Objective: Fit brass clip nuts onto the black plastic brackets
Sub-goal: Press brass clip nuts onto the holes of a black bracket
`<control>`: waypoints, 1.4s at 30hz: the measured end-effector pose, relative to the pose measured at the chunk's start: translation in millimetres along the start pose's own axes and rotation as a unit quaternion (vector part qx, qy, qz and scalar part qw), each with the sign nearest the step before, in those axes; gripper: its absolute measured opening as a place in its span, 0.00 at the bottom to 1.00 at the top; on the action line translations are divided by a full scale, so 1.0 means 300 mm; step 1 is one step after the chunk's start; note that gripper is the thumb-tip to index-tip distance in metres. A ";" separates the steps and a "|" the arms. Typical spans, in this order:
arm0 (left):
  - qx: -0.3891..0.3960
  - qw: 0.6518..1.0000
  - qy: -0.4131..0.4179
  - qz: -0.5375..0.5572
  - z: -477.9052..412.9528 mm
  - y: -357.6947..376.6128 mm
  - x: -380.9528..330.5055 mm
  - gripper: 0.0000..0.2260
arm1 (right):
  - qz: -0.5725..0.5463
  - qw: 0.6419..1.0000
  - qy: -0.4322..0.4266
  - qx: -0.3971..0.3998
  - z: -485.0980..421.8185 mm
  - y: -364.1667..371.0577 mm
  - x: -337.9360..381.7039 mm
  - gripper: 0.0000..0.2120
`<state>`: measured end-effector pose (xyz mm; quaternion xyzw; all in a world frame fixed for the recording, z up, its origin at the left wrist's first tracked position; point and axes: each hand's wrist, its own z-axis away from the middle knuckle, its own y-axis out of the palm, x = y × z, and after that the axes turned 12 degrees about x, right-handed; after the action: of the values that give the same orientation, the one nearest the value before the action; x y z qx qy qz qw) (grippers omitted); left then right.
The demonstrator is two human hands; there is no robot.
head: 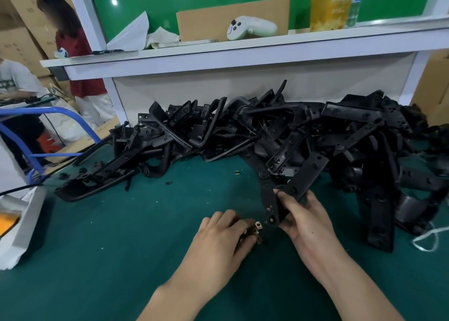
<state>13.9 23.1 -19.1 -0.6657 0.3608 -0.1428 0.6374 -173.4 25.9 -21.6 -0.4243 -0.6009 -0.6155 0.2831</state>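
Observation:
My right hand (306, 219) grips a black plastic bracket (269, 199) by its lower end, its tip pointing down toward the green mat. My left hand (222, 234) holds several brass clip nuts (256, 228) in curled fingers, one pinched at the fingertips just left of the bracket's tip. The clip nut and the bracket tip are close but apart. A big heap of black brackets (267, 131) lies across the back of the table. A lone brass clip nut (237, 173) sits on the mat in front of the heap.
A white shelf (243, 53) runs above the heap, carrying a cardboard box (233, 16), a white controller (251, 27) and papers. A white bag (21, 226) stands at the left table edge. Two people stand far left by a blue cart (31, 136).

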 end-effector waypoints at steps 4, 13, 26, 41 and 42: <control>0.002 1.000 -0.003 -0.002 -0.003 -0.002 -0.001 0.15 | 0.006 1.000 0.001 0.003 0.002 -0.005 -0.003 0.09; 0.000 0.999 0.009 0.051 0.004 0.000 0.002 0.05 | 0.016 1.000 0.008 -0.008 -0.001 -0.003 -0.014 0.09; -0.047 0.995 0.019 0.083 0.007 -0.018 -0.039 0.02 | 0.029 1.000 0.010 -0.001 -0.005 -0.011 -0.007 0.08; -0.096 0.991 0.016 0.090 0.006 -0.019 -0.034 0.11 | 0.047 0.999 0.008 0.007 0.000 -0.015 -0.011 0.07; -0.094 0.991 0.013 0.092 0.007 -0.018 -0.032 0.11 | 0.048 0.999 0.008 0.007 0.000 -0.015 -0.010 0.07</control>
<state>10.2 30.5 -11.8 -0.6846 0.4404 -0.0572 0.5780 -175.6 25.9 -26.5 -0.4457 -0.5814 -0.6006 0.3203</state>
